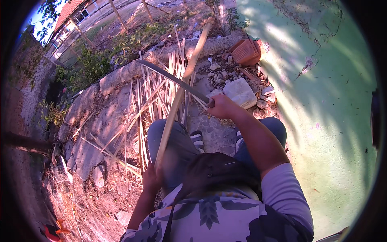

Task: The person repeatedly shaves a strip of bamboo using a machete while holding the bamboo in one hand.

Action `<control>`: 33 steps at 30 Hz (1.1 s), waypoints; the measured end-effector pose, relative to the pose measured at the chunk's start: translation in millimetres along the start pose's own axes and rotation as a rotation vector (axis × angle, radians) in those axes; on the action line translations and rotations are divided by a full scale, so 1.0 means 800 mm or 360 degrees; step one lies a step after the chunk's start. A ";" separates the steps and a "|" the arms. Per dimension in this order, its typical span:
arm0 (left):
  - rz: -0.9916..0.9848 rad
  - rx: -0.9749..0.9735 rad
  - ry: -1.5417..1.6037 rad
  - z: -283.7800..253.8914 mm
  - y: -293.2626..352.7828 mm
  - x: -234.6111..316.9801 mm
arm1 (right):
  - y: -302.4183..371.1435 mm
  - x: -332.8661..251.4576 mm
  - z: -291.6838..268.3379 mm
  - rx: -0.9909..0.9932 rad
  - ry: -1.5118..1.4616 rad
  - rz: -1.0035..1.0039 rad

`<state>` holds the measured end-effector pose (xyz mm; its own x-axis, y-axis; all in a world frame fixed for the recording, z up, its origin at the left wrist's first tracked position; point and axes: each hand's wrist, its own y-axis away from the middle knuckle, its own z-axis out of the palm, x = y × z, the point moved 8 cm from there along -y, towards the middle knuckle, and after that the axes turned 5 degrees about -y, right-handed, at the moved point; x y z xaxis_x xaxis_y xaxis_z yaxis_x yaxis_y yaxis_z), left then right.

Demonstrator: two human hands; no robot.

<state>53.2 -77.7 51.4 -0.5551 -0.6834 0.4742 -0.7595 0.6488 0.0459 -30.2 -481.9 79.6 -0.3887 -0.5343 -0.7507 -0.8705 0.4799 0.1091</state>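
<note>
My right hand (221, 107) is closed round the handle of a long machete (169, 76). Its dark blade points up and to the left, crossing a long pale bamboo strip (175, 105). Whether the blade touches the strip or only passes over it, I cannot tell. Low at the left of my lap, my left hand (151, 177) grips the strip's near end; the fingers are partly hidden. The strip slants up past my left knee, its far end raised toward the top. Beneath it, a loose heap of thin split bamboo strips (151, 99) lies on the ground.
A pale stone block (240, 92), small rubble and an orange clay block (245, 52) lie right of the heap. Along the right runs a green wall (322, 121). A low stone edge (115, 78) and green shrubs (90, 64) stand at the left. My sandalled feet (197, 140) are below the blade.
</note>
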 end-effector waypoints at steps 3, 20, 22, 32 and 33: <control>-0.0003 0.0000 -0.0008 0.005 0.001 -0.006 | 0.004 -0.006 0.009 -0.0084 0.0068 -0.0085; 0.0009 0.0030 0.0023 0.005 -0.001 0.000 | 0.005 -0.013 0.006 -0.0012 0.0357 -0.0218; -0.0022 0.0016 0.0024 0.004 -0.001 0.000 | 0.004 -0.013 0.011 -0.0024 0.0314 -0.0227; -0.0034 0.0022 0.0036 0.002 0.000 -0.002 | 0.013 -0.034 -0.010 0.0047 0.0394 -0.0278; -0.0036 0.0023 0.0035 0.002 0.000 -0.002 | 0.015 -0.037 -0.017 0.0089 0.0448 -0.0238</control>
<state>53.4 -77.4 49.0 -0.5302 -0.6901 0.4926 -0.7767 0.6283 0.0442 -33.4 -469.8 112.5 -0.3326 -0.7696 -0.5451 -0.9094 0.4148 -0.0308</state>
